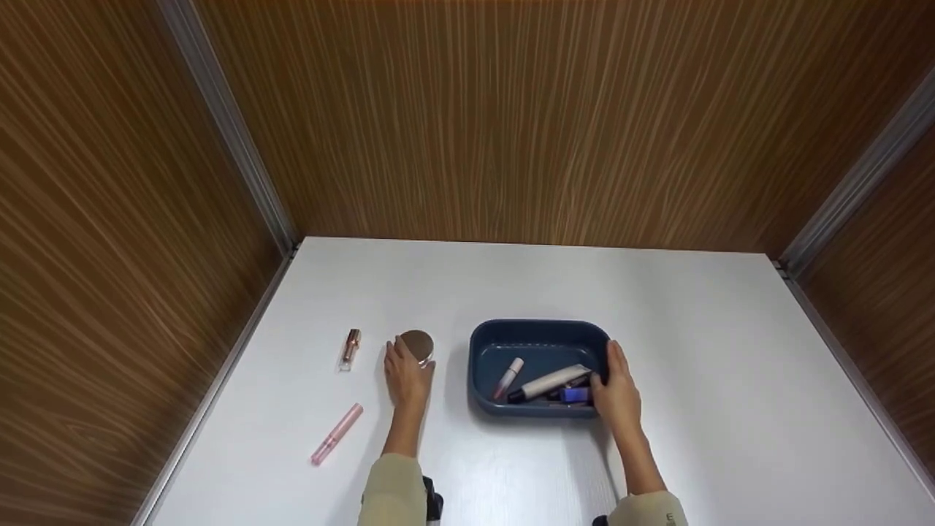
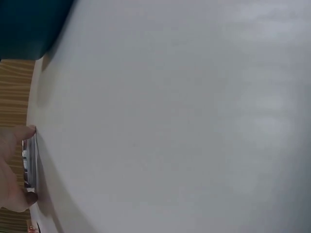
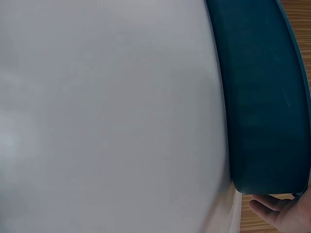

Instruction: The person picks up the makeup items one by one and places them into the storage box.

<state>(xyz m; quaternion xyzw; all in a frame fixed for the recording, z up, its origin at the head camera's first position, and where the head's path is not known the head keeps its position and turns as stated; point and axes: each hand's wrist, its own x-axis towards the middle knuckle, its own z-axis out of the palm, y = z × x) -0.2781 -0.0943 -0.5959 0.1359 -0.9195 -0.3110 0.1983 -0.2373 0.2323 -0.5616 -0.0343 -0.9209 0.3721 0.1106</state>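
Observation:
My left hand (image 1: 407, 381) pinches a round makeup compact (image 1: 418, 343) with a brownish top, left of centre on the white table. In the left wrist view, thumb and a fingertip sit on opposite sides of the compact's silvery edge (image 2: 31, 165). My right hand (image 1: 618, 394) holds the right end of a dark blue bin (image 1: 540, 412), thumb over the rim and fingers along the outer wall. Inside the bin lie a lip gloss tube (image 1: 509, 378) with a pale cap, a white squeeze tube (image 1: 554, 380) with a black cap, a blue-purple item (image 1: 575, 394) and other dark pieces partly hidden.
On the left of the white table (image 1: 657, 307) lie a lipstick (image 1: 350, 349) with a clear end and a pink slender tube (image 1: 337, 435). Wood-grain panels (image 1: 511, 131) enclose the back and both sides.

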